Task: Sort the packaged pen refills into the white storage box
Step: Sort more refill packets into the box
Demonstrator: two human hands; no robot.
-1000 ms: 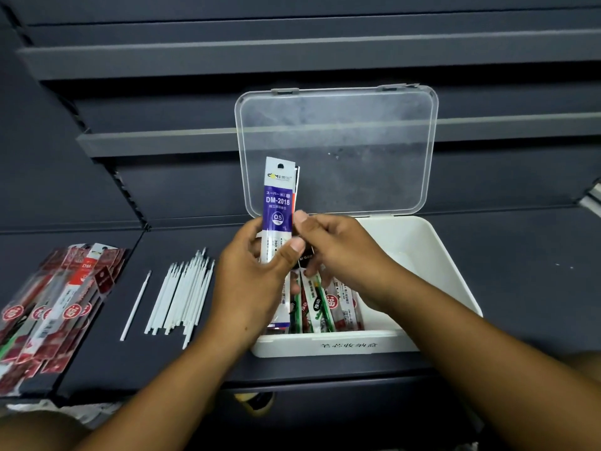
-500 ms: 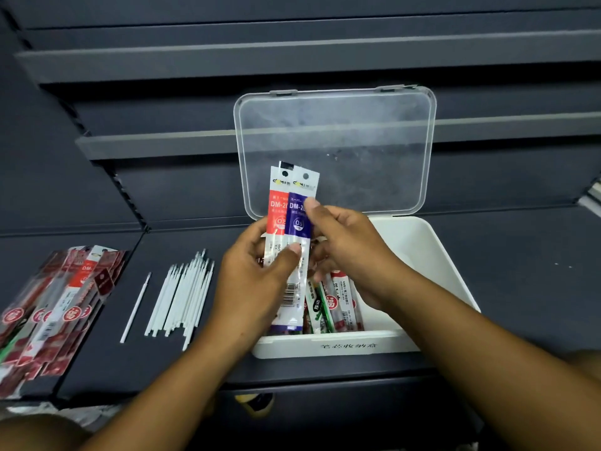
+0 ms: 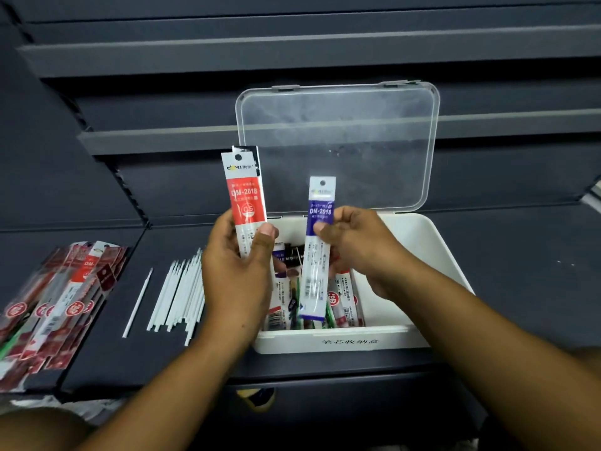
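Observation:
The white storage box (image 3: 422, 242) sits open on the dark shelf, its clear lid (image 3: 338, 148) standing upright behind it. Several packaged refills (image 3: 346, 301) lie inside along its left half. My left hand (image 3: 237, 275) grips a red refill pack (image 3: 245, 193) upright above the box's left edge, with another pack just showing behind it. My right hand (image 3: 354, 242) pinches a purple refill pack (image 3: 317, 252) between thumb and fingers, hanging over the box's contents.
A pile of red packaged refills (image 3: 55, 307) lies at the far left. Several loose white refill tubes (image 3: 180, 294) lie between that pile and the box, one single tube (image 3: 138, 302) apart from them. Dark shelving rises behind.
The red and purple packs were held together in front of the lid. My right hand has pulled the purple one away to the right and lower, leaving the red pack in my left hand.

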